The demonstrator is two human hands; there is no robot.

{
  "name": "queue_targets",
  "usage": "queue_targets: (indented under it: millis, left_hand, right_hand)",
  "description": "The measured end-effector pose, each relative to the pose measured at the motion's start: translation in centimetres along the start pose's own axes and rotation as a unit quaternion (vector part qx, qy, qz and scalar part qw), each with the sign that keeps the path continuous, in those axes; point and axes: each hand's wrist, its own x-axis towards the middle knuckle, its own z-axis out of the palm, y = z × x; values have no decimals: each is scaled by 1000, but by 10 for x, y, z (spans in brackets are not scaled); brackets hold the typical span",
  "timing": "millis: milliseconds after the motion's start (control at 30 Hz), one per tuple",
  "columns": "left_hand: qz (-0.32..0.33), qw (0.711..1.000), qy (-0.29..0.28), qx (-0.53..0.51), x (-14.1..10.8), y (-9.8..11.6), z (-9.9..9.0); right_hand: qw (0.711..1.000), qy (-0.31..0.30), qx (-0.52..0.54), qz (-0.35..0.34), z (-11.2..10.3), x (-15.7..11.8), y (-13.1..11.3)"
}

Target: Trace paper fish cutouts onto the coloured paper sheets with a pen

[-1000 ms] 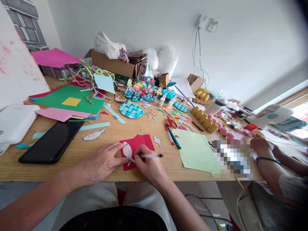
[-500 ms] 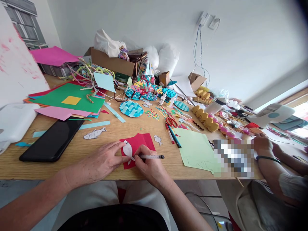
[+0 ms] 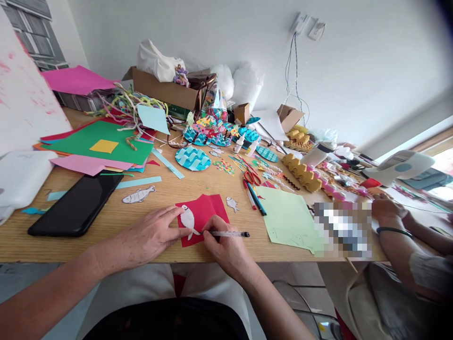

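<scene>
Fingers (image 3: 213,221) round pen (image 3: 231,233), white fish (image 3: 187,219), dark-eyed

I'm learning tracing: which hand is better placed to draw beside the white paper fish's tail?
Probably the right hand: it holds the slim pale-barrelled pen, one end near the white paper fish. The left hand is busy touching the fish.

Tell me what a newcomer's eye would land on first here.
Probably the red paper, front and centre, where the left hand steadies a white fish and the right hand holds a pen. Next might come the black phone at the left and the dark green sheet behind it. Farther back, near the middle, lies a wavy blue oval.
</scene>
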Motion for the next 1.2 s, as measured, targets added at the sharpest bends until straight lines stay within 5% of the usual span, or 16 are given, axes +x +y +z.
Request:
queue_targets:
  millis: [1200]
  left_hand:
    - [67, 995, -59, 52, 10, 4, -10]
  right_hand:
    - [997, -16, 77, 17, -5, 1, 13]
